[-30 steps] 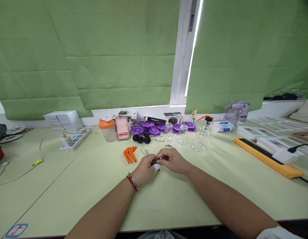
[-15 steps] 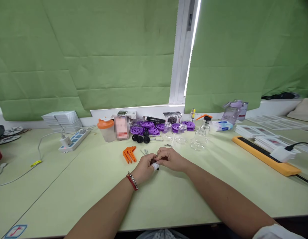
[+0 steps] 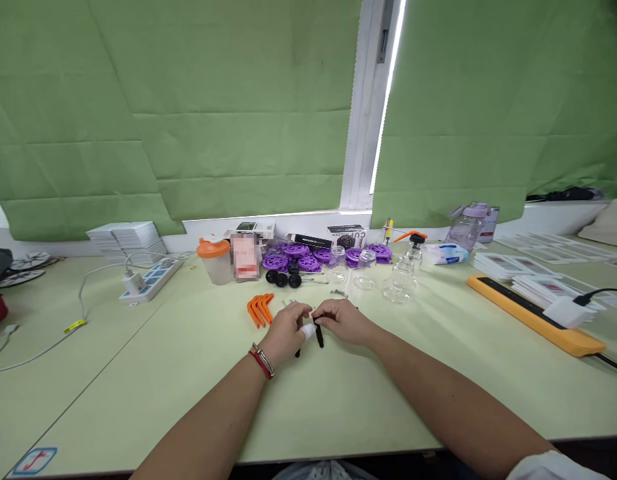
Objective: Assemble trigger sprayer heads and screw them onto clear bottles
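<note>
My left hand [image 3: 288,328], with a white wrap on its thumb, is closed in a pinch beside the right. The tip of a black part [image 3: 297,354] sticks out below its palm; whether the fingers grip it I cannot tell. Close by, my right hand [image 3: 344,321] pinches a slim black rod-like part [image 3: 319,337] that points down towards me. Beyond the fingers lies a row of small springs [image 3: 339,293]. To the left are several orange angled levers [image 3: 260,309]. Metal rods [image 3: 291,303] show partly behind the left hand.
Black round caps [image 3: 282,279] and purple discs [image 3: 308,264] lie farther back, next to clear bottles [image 3: 398,283]. An orange-lidded cup [image 3: 213,260] stands left of them. Power strips lie on both sides, one white [image 3: 151,283], one yellow [image 3: 533,313].
My hands have drawn slightly apart. The slim black part now shows more fully under my right fingers, and a second black tip has come into view below my left palm.
</note>
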Motion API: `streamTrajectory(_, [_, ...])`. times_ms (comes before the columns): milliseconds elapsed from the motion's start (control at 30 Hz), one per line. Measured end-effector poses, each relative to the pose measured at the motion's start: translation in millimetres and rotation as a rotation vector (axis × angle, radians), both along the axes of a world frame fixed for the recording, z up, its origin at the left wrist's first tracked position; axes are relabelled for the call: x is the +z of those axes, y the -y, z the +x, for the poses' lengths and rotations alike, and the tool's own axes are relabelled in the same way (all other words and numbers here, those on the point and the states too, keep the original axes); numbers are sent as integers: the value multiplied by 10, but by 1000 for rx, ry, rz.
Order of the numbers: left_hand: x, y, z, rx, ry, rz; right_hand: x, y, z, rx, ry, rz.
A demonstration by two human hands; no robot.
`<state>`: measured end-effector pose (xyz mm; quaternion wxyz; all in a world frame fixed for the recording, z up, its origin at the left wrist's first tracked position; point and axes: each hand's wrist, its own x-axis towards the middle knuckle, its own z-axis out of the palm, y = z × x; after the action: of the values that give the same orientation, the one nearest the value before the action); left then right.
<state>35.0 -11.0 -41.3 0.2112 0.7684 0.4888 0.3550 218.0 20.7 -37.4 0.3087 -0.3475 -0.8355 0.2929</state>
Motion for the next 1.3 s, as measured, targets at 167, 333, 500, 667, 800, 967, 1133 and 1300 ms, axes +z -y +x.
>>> streamTrajectory(167, [9, -119, -179, 186, 29, 32, -153, -67, -32, -193, 96, -140])
streamTrajectory(333, [24, -106, -205, 150, -189, 8, -231, -26, -128, -197, 113, -133])
streamTrajectory(500, [12, -64, -159, 109, -351, -88, -267, 79, -290, -198, 168, -35])
streamTrajectory(667, [7, -72, -168, 108, -364, -134, -267, 125, -374, -223, 241, 28])
streamTrajectory(800, [0, -79, -179, 101, -348, -101, -249, 125, -361, -211, 268, 50])
streamTrajectory(967, [-6, -79, -177, 112, -338, -101, -221, 79, -306, -193, 215, 14])
streamTrajectory(1133, [-33, -89, -178, 103, -290, -84, -93, -120, -65, -253, 172, -2])
streamTrajectory(1300, [-38, -91, -163, 118, -219, -55, 2, -328, 300, -382, 349, -24])
